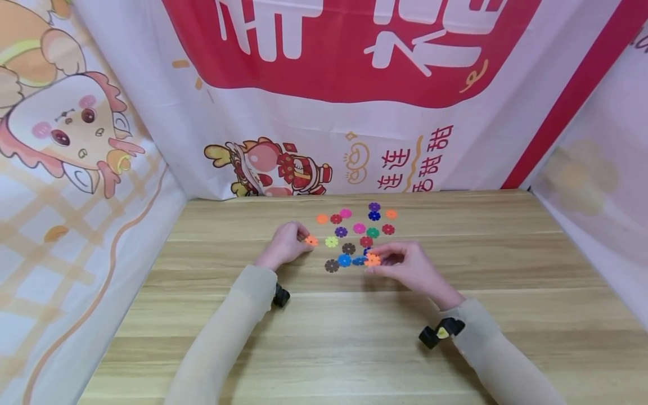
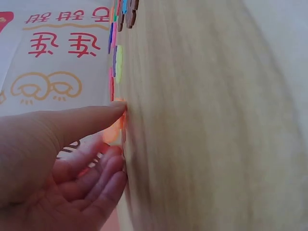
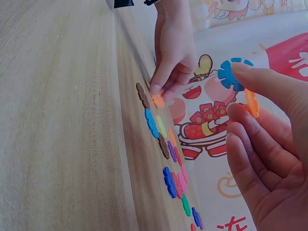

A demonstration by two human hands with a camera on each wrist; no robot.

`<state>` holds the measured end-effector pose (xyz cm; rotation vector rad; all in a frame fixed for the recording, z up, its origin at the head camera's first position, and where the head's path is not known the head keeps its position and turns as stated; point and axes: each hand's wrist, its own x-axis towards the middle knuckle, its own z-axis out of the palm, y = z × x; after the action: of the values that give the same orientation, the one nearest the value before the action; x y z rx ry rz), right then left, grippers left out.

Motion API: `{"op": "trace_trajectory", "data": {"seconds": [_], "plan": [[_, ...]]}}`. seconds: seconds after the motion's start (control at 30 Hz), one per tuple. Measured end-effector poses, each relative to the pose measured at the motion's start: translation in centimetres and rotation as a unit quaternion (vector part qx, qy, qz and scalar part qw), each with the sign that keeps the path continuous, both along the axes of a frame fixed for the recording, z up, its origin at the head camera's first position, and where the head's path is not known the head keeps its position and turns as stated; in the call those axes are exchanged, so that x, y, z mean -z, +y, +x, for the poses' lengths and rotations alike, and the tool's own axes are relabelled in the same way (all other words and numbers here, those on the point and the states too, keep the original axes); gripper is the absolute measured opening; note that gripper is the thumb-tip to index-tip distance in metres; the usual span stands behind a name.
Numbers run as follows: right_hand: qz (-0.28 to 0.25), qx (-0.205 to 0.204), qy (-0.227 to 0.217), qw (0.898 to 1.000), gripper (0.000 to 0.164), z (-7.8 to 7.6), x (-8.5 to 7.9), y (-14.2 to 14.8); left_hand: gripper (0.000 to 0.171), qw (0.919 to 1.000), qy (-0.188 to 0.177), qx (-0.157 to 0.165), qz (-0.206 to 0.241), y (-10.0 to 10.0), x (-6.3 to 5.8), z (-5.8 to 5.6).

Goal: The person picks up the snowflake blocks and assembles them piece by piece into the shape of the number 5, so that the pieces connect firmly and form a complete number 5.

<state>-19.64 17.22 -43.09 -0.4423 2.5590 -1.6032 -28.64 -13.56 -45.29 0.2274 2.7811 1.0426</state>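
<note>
My left hand (image 1: 287,244) pinches an orange snowflake disc (image 1: 311,241) at the left side of a group of notched plastic discs. In the left wrist view the thumb lies on this orange disc (image 2: 112,132), down at the table surface. My right hand (image 1: 410,264) holds a blue snowflake disc (image 3: 231,74) and an orange snowflake disc (image 3: 251,103) that appear joined at an angle. The thumb presses the blue one, and the fingers are behind the orange one. In the head view this pair is in front of the group's right side.
Several loose discs lie flat on the wooden table (image 1: 344,337), among them a yellow-green disc (image 1: 331,242), a brown disc (image 1: 332,265), a green disc (image 1: 372,232) and a purple disc (image 1: 374,207). A printed cloth (image 1: 314,95) hangs behind the table's far edge.
</note>
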Motion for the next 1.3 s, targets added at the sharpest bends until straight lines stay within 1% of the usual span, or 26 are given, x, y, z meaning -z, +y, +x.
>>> {"op": "trace_trajectory", "data": {"seconds": [0.13,0.33,0.47,0.6,0.7,0.8,0.93,1.03,1.13,1.3], "plan": [[0.003,0.000,0.000,1.000,0.037,0.0,0.0,0.0,0.025,0.9987,0.003,0.002,0.051,-0.3,-0.1,0.4],[0.009,0.005,0.002,1.000,0.040,0.0,-0.2,0.2,0.017,0.9925,-0.001,0.008,0.122,-0.5,-0.4,1.7],[0.012,0.008,0.001,1.000,0.039,0.0,-0.3,0.1,0.018,0.9841,-0.020,0.022,0.175,-0.2,-0.7,3.1],[0.011,0.008,0.006,1.000,0.035,0.0,-0.4,0.0,0.019,0.9715,-0.043,0.036,0.230,0.4,-1.3,4.7],[0.008,0.009,0.012,1.000,0.033,0.0,-0.3,-0.1,0.019,0.9637,-0.046,0.042,0.259,0.9,-1.7,5.8],[0.009,0.012,0.014,1.000,0.033,0.0,-0.2,-0.2,0.017,0.9613,-0.041,0.050,0.268,1.4,-1.8,6.8],[0.010,0.013,0.021,1.000,0.032,-0.1,0.0,-0.3,0.015,0.9588,-0.032,0.061,0.276,2.1,-2.2,7.7],[0.007,0.007,0.026,1.000,0.033,-0.1,0.1,-0.4,0.013,0.9577,-0.030,0.062,0.279,2.5,-2.4,8.0],[0.001,0.002,0.028,1.000,0.034,-0.1,0.2,-0.6,0.012,0.9572,-0.032,0.062,0.281,2.9,-2.5,8.2],[-0.011,-0.001,0.033,0.999,0.033,0.0,0.2,-0.9,0.011,0.9541,-0.034,0.065,0.290,3.3,-2.5,8.5]]}}
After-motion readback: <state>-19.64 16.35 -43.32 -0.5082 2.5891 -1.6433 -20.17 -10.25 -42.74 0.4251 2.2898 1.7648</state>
